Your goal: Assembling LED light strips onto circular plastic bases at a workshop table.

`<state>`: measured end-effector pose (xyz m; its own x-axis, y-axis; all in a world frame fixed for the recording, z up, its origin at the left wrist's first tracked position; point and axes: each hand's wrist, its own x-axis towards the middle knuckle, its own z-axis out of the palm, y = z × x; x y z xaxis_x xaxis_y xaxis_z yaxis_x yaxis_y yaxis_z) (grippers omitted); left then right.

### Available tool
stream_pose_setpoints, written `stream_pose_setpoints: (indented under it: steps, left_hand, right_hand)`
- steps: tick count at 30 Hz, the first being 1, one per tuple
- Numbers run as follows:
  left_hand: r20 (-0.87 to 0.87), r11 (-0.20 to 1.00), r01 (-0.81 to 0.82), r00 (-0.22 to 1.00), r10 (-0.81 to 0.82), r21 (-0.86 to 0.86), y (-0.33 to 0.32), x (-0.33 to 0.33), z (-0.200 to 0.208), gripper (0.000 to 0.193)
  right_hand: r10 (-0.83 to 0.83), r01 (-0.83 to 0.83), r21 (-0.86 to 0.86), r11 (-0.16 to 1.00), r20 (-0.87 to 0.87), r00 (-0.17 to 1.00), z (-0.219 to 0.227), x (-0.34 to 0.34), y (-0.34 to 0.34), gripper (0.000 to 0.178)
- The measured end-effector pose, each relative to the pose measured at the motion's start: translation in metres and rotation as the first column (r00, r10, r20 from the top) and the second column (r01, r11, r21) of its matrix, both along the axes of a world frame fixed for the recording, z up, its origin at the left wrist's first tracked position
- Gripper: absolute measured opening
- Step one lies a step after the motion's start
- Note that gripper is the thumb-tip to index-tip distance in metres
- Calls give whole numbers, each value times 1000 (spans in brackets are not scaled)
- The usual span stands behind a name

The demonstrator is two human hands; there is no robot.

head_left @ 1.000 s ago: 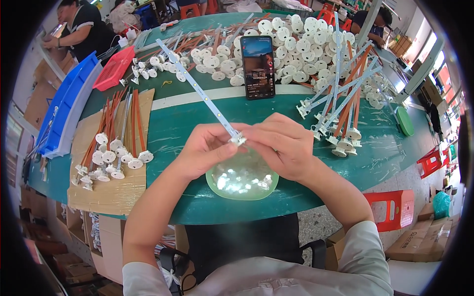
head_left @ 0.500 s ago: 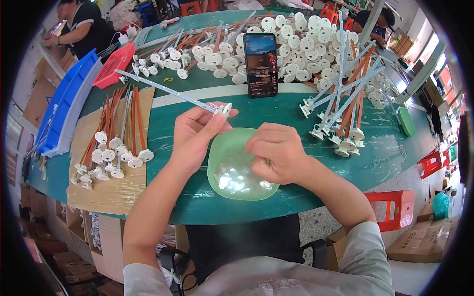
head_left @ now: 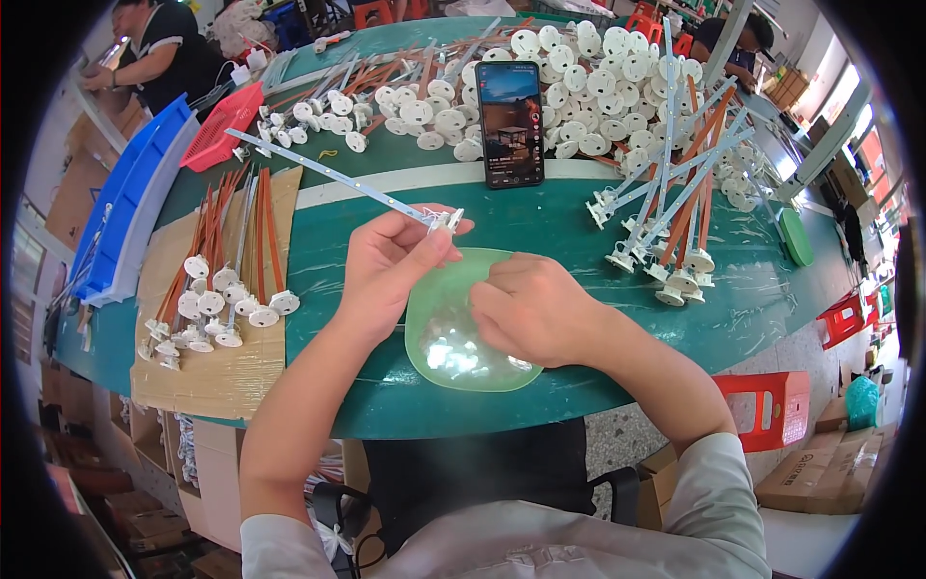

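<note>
My left hand (head_left: 386,268) is closed on an LED light strip (head_left: 333,174), pinching it by the white disc-shaped base (head_left: 445,223) at its end. The thin pale strip slants from there up to the far left. Low over a light green tray (head_left: 421,359), my right hand (head_left: 533,311) is closed, fingers curled inward. Whatever sits in those fingers, if anything, is hidden. Small shiny clear pieces (head_left: 451,353) lie in the tray beside the right hand.
Similar strips with white bases rest on cardboard (head_left: 212,381) at left. More form a bundle (head_left: 666,241) at right and a big pile (head_left: 598,87) behind a standing phone (head_left: 512,125). A blue bin (head_left: 130,207) and red basket (head_left: 222,130) stand far left. Two people sit beyond.
My left hand has shifted slightly to the right, turning the white base a little. My right hand has edged left over the tray, its fingers curled tighter. The phone's picture differs.
</note>
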<state>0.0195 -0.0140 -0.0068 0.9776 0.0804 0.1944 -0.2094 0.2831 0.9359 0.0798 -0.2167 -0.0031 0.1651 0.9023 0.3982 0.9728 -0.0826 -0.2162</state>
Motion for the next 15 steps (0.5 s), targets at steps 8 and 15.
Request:
stream_pose_setpoints:
  steps: [8,15]
  left_hand:
    - [-15,1000,14,1000,-14,12,-3,1,-2,29]
    - [6,999,15,1000,-15,31,-3,0,-2,29]
  right_hand:
    - [134,-146,-120,982,-105,986,-4,-6,-2,26]
    - [190,-200,-3,980,-297,936,-4,2,-1,12]
